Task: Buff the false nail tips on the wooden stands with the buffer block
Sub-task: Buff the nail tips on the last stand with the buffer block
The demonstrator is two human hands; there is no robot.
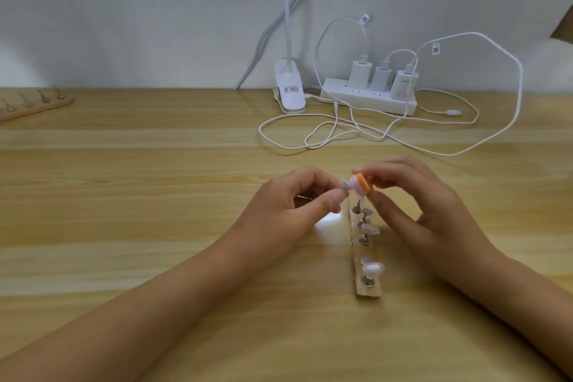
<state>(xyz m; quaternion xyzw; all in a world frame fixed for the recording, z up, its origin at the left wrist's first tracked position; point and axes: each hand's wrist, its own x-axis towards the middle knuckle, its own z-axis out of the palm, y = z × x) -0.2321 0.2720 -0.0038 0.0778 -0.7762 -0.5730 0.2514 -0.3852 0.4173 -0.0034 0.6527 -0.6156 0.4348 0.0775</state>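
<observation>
A narrow wooden stand (367, 290) lies on the table (155, 195), running away from me, with several metal pegs carrying pale false nail tips (372, 268). Above its far end my left hand (291, 205) pinches a small nail tip (439, 185) between thumb and fingers. My right hand (412, 208) grips a small buffer block (453, 184) with orange, white and pink layers, and the block touches the held tip. Both hands hover just above the stand.
A second wooden stand (34, 105) with pegs lies at the far left. At the back stand a white clip lamp (290, 93) and a power strip (369, 96) with three chargers. Loose white cables (341, 130) loop over the table behind my hands.
</observation>
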